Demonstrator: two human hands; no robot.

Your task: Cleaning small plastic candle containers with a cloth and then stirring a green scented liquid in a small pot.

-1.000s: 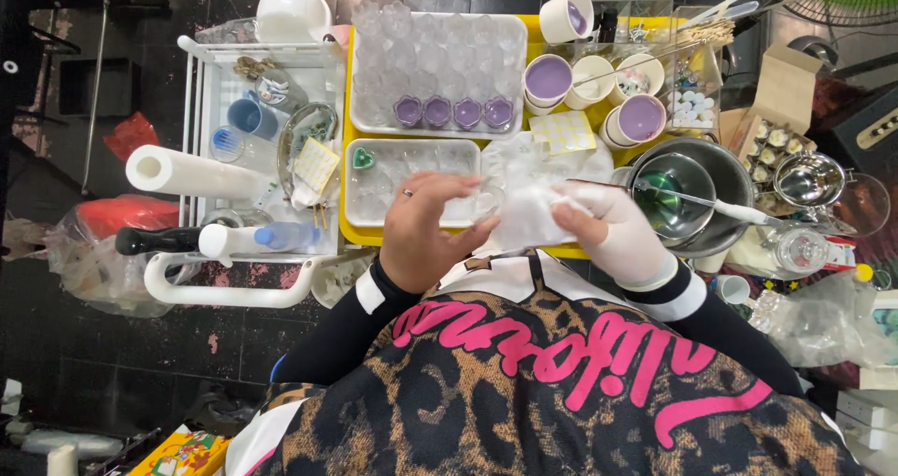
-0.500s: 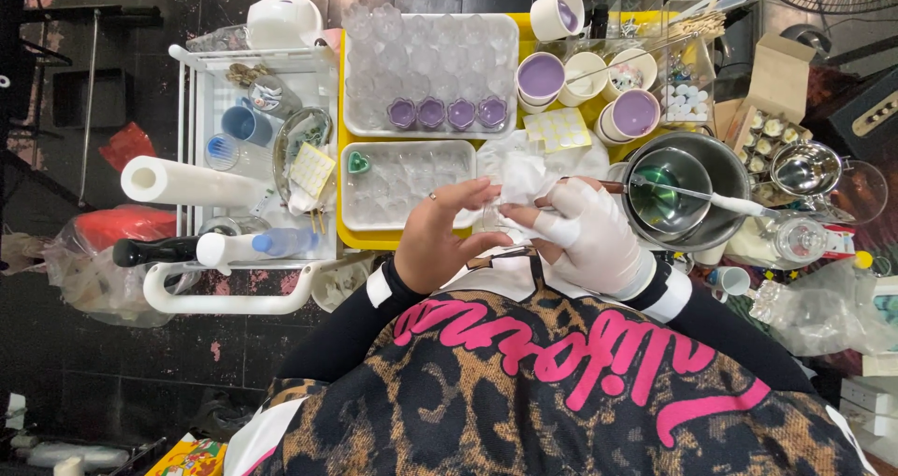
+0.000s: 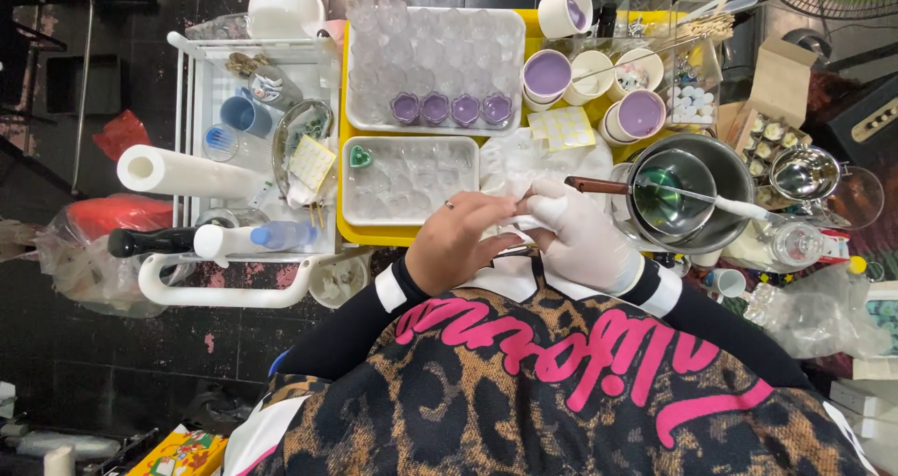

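Both hands have drawn closer together at the tray's near edge: the bare left hand (image 3: 458, 242) now pinches the white glove (image 3: 585, 242) at the right hand (image 3: 580, 238) fingertips, whose fingers are curled, suggesting the glove is being adjusted beside the clear mould tray (image 3: 409, 181).

This looks like a small home craft workshop for pouring candles or resin. A yellow tabletop (image 3: 360, 238) carries clear mould trays (image 3: 412, 181), some cavities filled purple, beside cups of lilac liquid (image 3: 641, 114) and a steel pot (image 3: 687, 195) of green liquid. A white trolley (image 3: 234, 289) holds a paper roll (image 3: 182, 172) and bottles over dark floor tiles.
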